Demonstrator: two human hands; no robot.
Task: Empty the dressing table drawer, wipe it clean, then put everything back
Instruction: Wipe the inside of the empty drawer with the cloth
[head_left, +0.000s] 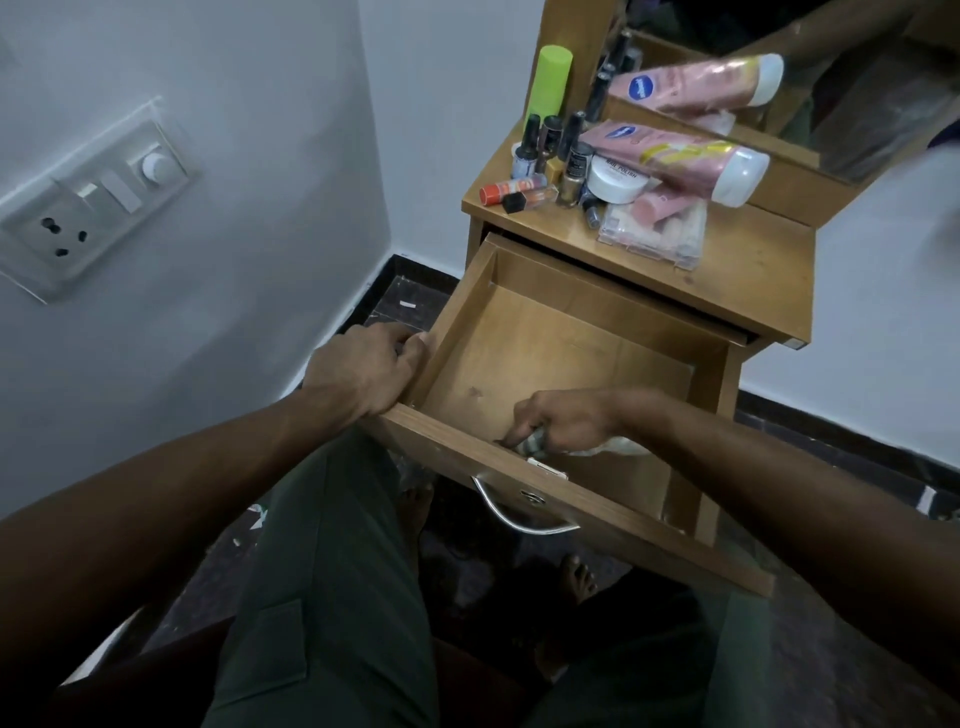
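Wooden and brown, the pulled-out drawer (550, 353) had its left corner gripped by the left hand (363, 371), fingers curled over the rim. Inside, by the front wall, the right hand (563, 421) pinched a crumpled whitish cloth (613, 446), mostly hidden under the hand. Beyond both hands, on the tabletop, a small white round jar (618, 179) read "NAIL POLISH". A long pink tube (675, 158) had a blurry blue logo.

Dim light. Pale bluish-white walls (234, 104), a switch-and-socket plate (93, 208) on the left one. Dark speckled floor (857, 467) with black skirting. Mirror (831, 78) above the wooden desk (753, 280).
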